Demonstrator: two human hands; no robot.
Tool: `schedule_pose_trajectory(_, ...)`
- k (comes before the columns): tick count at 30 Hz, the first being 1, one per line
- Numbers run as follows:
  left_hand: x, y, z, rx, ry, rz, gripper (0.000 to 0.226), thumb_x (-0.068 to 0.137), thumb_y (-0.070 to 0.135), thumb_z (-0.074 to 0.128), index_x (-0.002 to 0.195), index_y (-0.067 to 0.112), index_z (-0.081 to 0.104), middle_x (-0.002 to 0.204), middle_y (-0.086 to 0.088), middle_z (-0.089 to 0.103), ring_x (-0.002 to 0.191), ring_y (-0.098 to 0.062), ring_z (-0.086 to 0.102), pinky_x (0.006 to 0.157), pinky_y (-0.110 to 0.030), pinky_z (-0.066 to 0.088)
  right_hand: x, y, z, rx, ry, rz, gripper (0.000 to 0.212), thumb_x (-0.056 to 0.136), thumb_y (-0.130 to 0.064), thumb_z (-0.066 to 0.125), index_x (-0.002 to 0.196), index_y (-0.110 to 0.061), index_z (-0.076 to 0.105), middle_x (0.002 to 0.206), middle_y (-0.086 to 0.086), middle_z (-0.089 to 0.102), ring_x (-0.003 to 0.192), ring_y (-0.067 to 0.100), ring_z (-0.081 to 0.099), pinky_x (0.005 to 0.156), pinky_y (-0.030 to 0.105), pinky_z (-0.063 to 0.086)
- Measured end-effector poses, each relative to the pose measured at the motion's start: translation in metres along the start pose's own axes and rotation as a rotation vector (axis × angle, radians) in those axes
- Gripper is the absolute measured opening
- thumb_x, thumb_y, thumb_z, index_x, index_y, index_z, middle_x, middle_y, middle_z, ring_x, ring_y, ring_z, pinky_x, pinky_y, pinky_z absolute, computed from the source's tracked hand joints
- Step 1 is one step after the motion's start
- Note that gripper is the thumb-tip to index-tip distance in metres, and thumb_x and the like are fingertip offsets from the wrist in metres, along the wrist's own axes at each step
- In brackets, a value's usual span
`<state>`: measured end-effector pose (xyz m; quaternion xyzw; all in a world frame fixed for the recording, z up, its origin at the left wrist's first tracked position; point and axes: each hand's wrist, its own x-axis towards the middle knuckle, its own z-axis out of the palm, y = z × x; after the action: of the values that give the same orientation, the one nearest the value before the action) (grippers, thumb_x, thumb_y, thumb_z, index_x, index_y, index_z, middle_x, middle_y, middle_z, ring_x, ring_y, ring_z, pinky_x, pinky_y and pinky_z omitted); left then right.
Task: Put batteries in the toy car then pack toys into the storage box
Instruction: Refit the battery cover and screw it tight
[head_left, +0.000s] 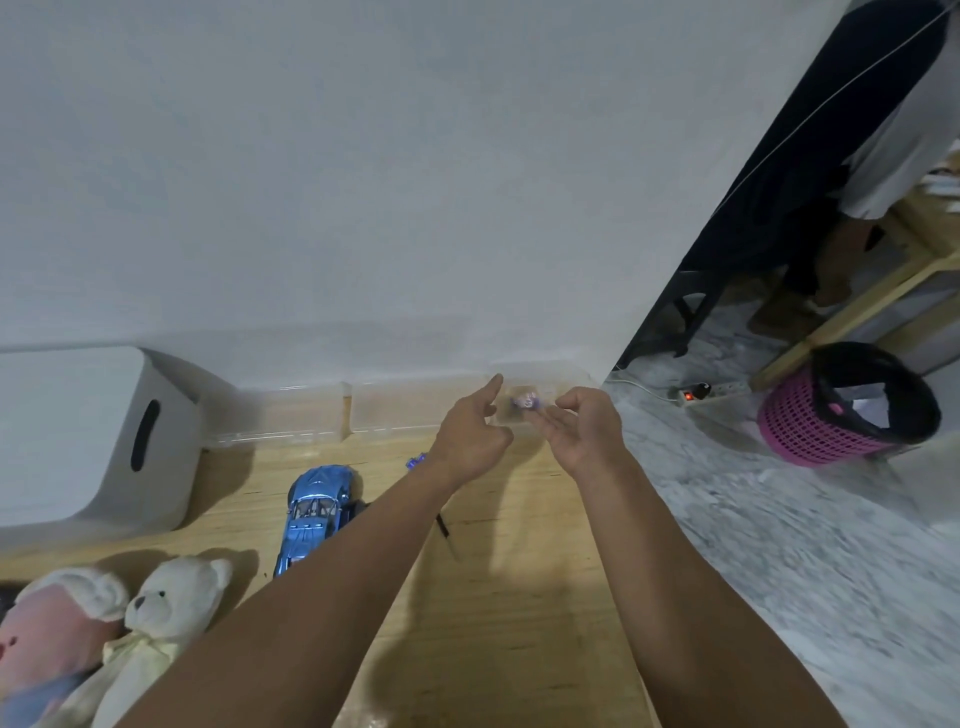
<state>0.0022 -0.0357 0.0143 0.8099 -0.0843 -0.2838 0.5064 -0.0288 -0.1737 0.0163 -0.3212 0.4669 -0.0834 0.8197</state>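
Observation:
A blue toy car (311, 512) lies on the wooden table (498, 597), left of my left forearm. At the table's far end, a small clear case (524, 402) with a purple item inside sits between my hands. My right hand (579, 428) holds this case from the right, fingers under it. My left hand (470, 439) is at its left edge, with the index finger straight and pointing up beside it. A white storage box (88, 441) with a slot handle stands at the left. Two plush bears, one white (161, 618) and one pink (47, 639), lie at the near left.
A small purple object (415, 461) peeks out behind my left wrist, and a thin dark tool (444, 525) lies beside the forearm. A clear long tray (291, 415) runs along the wall. On the floor to the right are a pink basket (831, 415) and a power strip (701, 393).

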Motion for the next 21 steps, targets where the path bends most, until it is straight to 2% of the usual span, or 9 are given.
schedule_pose_trajectory(3,0.000,-0.004,0.002,0.057,-0.009,0.015,0.076,0.083,-0.001,0.052,0.151,0.026,0.029,0.149,0.002,0.041,0.133,-0.010,0.043,0.100,-0.032,0.046,0.006,0.000,-0.003,-0.127,0.091,-0.060,0.011,0.086,0.005,0.049,0.076,0.001,0.051,0.087,0.018,0.051,0.084,0.035,0.063,0.085,0.040,0.056)
schedule_pose_trajectory(5,-0.002,-0.004,0.004,0.108,0.000,0.053,0.070,0.084,0.000,0.053,0.148,0.023,0.034,0.139,0.009,0.045,0.127,-0.007,0.044,0.094,-0.020,0.041,0.014,0.002,-0.009,-0.178,0.130,-0.107,0.022,0.085,0.007,0.047,0.067,-0.005,0.045,0.070,0.009,0.043,0.055,0.023,0.054,0.056,0.030,0.052)
schedule_pose_trajectory(6,-0.003,-0.005,0.005,0.139,0.001,0.076,0.067,0.085,-0.001,0.054,0.146,0.020,0.039,0.132,0.012,0.046,0.122,-0.007,0.045,0.089,-0.014,0.037,0.018,0.004,-0.012,-0.235,0.149,-0.153,0.022,0.084,0.006,0.048,0.070,-0.011,0.045,0.067,0.007,0.040,0.048,0.017,0.049,0.049,0.028,0.048)
schedule_pose_trajectory(8,-0.002,-0.008,0.007,0.258,0.005,0.149,0.064,0.082,-0.002,0.055,0.142,0.014,0.043,0.135,0.005,0.047,0.122,-0.016,0.046,0.085,-0.012,0.033,0.021,0.010,-0.020,-0.452,0.237,-0.299,0.016,0.082,-0.005,0.058,0.091,-0.017,0.053,0.081,0.006,0.054,0.062,0.016,0.058,0.061,0.033,0.055)
schedule_pose_trajectory(10,-0.001,-0.012,0.009,0.464,-0.031,0.175,0.069,0.078,0.002,0.056,0.144,0.015,0.039,0.147,-0.006,0.038,0.131,-0.026,0.038,0.094,-0.023,0.039,0.024,0.015,-0.028,-0.750,0.304,-0.456,0.029,0.082,-0.016,0.066,0.111,-0.019,0.060,0.107,0.002,0.060,0.093,0.019,0.063,0.082,0.035,0.054)
schedule_pose_trajectory(11,0.000,-0.015,0.010,0.598,-0.063,0.167,0.072,0.079,0.004,0.056,0.146,0.016,0.035,0.152,-0.006,0.030,0.133,-0.027,0.032,0.096,-0.030,0.041,0.025,0.016,-0.030,-0.876,0.293,-0.516,0.027,0.083,-0.019,0.066,0.110,-0.020,0.064,0.115,0.001,0.061,0.101,0.019,0.062,0.085,0.031,0.051)
schedule_pose_trajectory(15,-0.003,-0.017,0.015,0.987,-0.146,0.196,0.069,0.082,0.014,0.059,0.145,0.014,0.030,0.160,-0.002,0.009,0.129,-0.028,0.031,0.095,-0.038,0.042,0.033,0.025,-0.038,-1.201,0.198,-0.637,0.022,0.086,-0.020,0.068,0.107,-0.020,0.069,0.126,0.002,0.056,0.110,0.019,0.058,0.080,0.022,0.042)
schedule_pose_trajectory(18,-0.001,-0.020,0.015,1.039,-0.170,0.172,0.073,0.084,0.019,0.059,0.147,0.017,0.024,0.162,0.001,0.002,0.129,-0.028,0.034,0.096,-0.040,0.039,0.038,0.030,-0.042,-1.374,0.173,-0.734,0.029,0.083,-0.019,0.071,0.112,-0.020,0.067,0.131,0.001,0.049,0.121,0.020,0.045,0.086,0.026,0.045)
schedule_pose_trajectory(21,0.000,-0.022,0.014,1.021,-0.190,0.151,0.075,0.085,0.022,0.060,0.149,0.021,0.020,0.162,0.005,-0.004,0.126,-0.028,0.040,0.094,-0.040,0.040,0.040,0.032,-0.043,-1.498,0.162,-0.798,0.036,0.080,-0.020,0.074,0.114,-0.020,0.062,0.133,0.003,0.048,0.121,0.023,0.045,0.091,0.037,0.048)
